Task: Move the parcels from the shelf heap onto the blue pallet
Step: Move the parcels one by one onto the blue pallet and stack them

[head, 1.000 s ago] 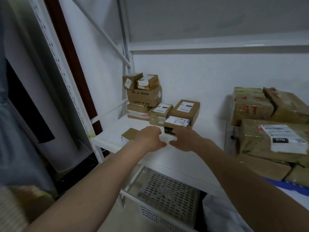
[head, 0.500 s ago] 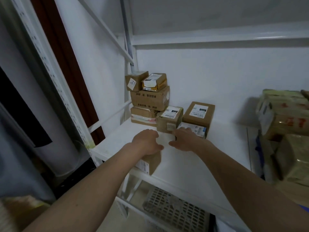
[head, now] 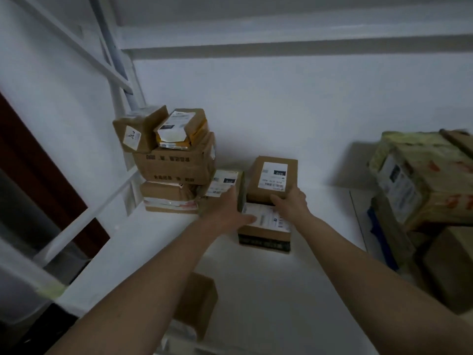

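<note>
white shelf (head: 281, 290) against white wall (head: 281, 111), parcels (head: 176, 160) heaped

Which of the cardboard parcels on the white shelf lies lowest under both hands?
The flat brown cardboard parcel with the black band along its front edge. It lies nearest the shelf front, apart from the stack of parcels in the corner.

A white shelf (head: 294, 290) carries cardboard parcels: a stack (head: 174, 162) in the back left corner, three small labelled boxes (head: 266, 226) near the middle, and one plain box (head: 197, 301) at the front edge.
</note>
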### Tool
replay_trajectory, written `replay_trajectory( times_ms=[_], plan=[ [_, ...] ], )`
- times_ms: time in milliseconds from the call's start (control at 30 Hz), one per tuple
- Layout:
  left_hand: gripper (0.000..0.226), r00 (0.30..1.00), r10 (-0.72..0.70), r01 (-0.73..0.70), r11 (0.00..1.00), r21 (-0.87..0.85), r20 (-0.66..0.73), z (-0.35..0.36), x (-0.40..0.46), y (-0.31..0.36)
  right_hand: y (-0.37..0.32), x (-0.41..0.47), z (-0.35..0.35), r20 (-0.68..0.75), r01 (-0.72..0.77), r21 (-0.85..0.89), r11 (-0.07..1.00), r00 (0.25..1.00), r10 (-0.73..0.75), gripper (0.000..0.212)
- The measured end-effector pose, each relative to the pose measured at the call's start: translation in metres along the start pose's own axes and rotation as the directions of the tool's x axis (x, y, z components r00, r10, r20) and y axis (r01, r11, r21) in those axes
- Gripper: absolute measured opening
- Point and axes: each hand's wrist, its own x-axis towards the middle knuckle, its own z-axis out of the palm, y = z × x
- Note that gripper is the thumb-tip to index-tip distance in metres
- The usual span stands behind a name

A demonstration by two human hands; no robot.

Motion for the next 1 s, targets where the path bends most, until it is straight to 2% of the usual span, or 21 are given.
replay_trajectory(
  times_ms=[67, 133, 233, 367, 467, 633, 867, 1000],
  plan=[
    [0.100, 0.999, 0.008, -0.005, 0.996, -0.088, 0.034, 0.004, 0.021, 0.001, 0.003, 0.008, -0.003, -0.025, -0.086, 0.187, 0.979, 0.995, 0.093, 0.060],
    [0.098, 0.997, 0.022, -0.009, 0.983, -0.183, 0.070, 0.010, 0.043, 0.003, 0.003, 0.010, -0.008, -0.017, -0.142, 0.276, 0.951, 0.988, 0.152, 0.058],
    [0.087, 0.992, 0.031, 0.001, 0.966, -0.260, 0.119, 0.023, 0.070, 0.010, 0.010, 0.019, -0.008, 0.044, -0.206, 0.360, 0.910, 0.978, 0.204, 0.053],
    [0.051, 0.989, 0.003, 0.054, 0.922, -0.383, 0.148, 0.034, 0.093, 0.017, 0.015, 0.026, -0.008, 0.084, -0.223, 0.448, 0.866, 0.975, 0.207, 0.044],
    [0.051, 0.990, 0.010, 0.053, 0.901, -0.431, 0.141, 0.037, 0.099, 0.018, 0.013, 0.023, -0.012, 0.103, -0.225, 0.482, 0.847, 0.974, 0.200, 0.038],
    [0.076, 0.997, 0.079, -0.058, 0.853, -0.519, 0.018, 0.022, 0.092, 0.041, -0.015, 0.005, -0.041, -0.048, -0.061, 0.514, 0.856, 0.994, 0.100, 0.043],
    [0.075, 0.945, 0.192, -0.321, 0.709, -0.628, -0.266, -0.029, 0.057, 0.091, -0.063, -0.034, -0.072, -0.253, 0.169, 0.549, 0.819, 0.967, -0.030, 0.047],
    [0.071, 0.919, 0.235, -0.393, 0.629, -0.671, -0.317, -0.044, 0.037, 0.111, -0.078, -0.058, -0.090, -0.367, 0.258, 0.522, 0.813, 0.928, -0.059, 0.047]
  ],
)
